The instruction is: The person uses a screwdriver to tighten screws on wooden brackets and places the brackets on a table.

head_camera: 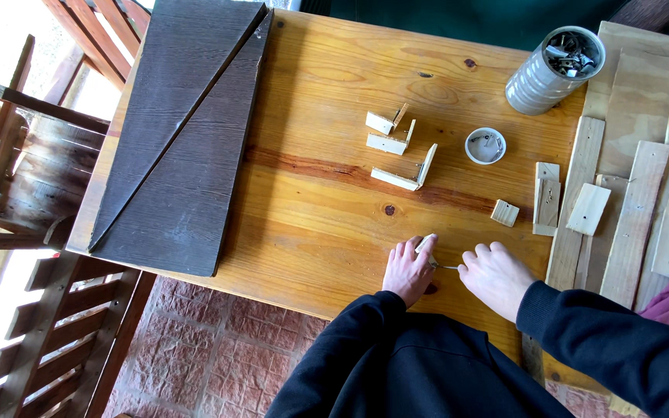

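Head view: on a varnished pine table (319, 209) above brick paving (218, 348), left hand (409, 271) pinches a small wood piece (425, 244); right hand (495, 277) pinches a nail (449, 267)

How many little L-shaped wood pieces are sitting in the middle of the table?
3. One small L-piece is farthest from the hands, a second lies just below it, and the largest sits nearest the hands. None look hidden.

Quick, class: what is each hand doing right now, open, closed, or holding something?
Left hand: closed on a small wooden piece, pressed to the wooden table.
Right hand: closed on a thin metal pin pointing at that piece.
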